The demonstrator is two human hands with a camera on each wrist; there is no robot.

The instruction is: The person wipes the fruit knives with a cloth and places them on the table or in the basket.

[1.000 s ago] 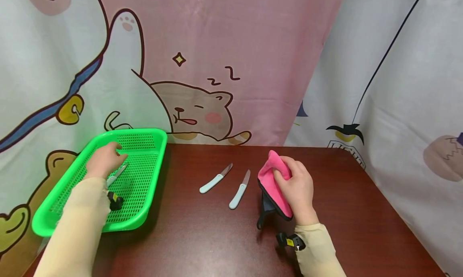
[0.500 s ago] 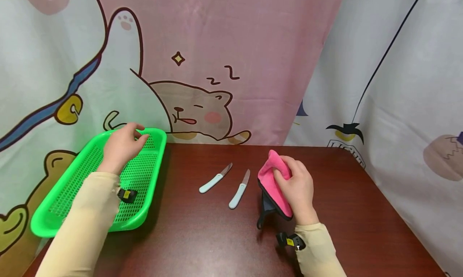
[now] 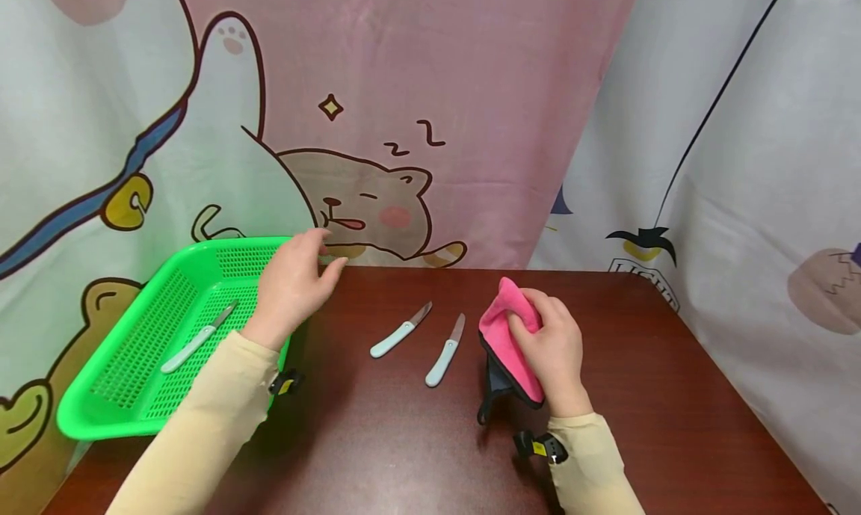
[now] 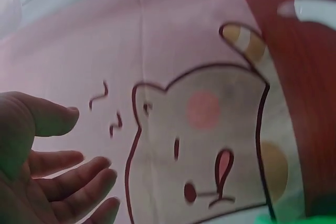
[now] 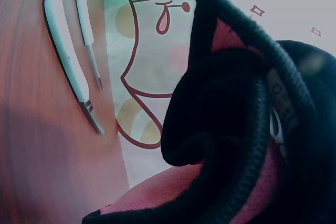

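Pink cloth (image 3: 501, 332) is the thing in hand, held by the right hand (image 3: 554, 343) over the right side of the table; the biggest thing around it is the printed curtain (image 3: 471, 89), which fills the background. Next comes the dark red table (image 3: 390, 440), then the green basket (image 3: 77, 418) on its left side. The left hand (image 3: 291, 279) holds nothing: it is over the basket's right rim, thumb spread from loosely bent fingers. The right thumb and fingers grip the cloth, whose black-edged underside hangs down; whether it touches the table cannot be told. Smallest are three white-handled knives: one (image 3: 202, 337) inside the basket, and two on the table between basket and cloth, the left one (image 3: 403, 330) and the right one (image 3: 448, 349). Their blades slant away from the person, so a knife would best be taken by its handle, the left fingers lifted clear of the rim first. The cloth should be kept in a firm, layered fold, with any edge turned away from the palm. As for writing, the curtain shows "LIGHT" at lower right, partly cut off at the table's edge, and two Z shapes above a sleeping bear. The right wrist view shows a pale tag (image 5: 283, 98) within the cloth, too blurred to read; no brand can be made out on the knives.
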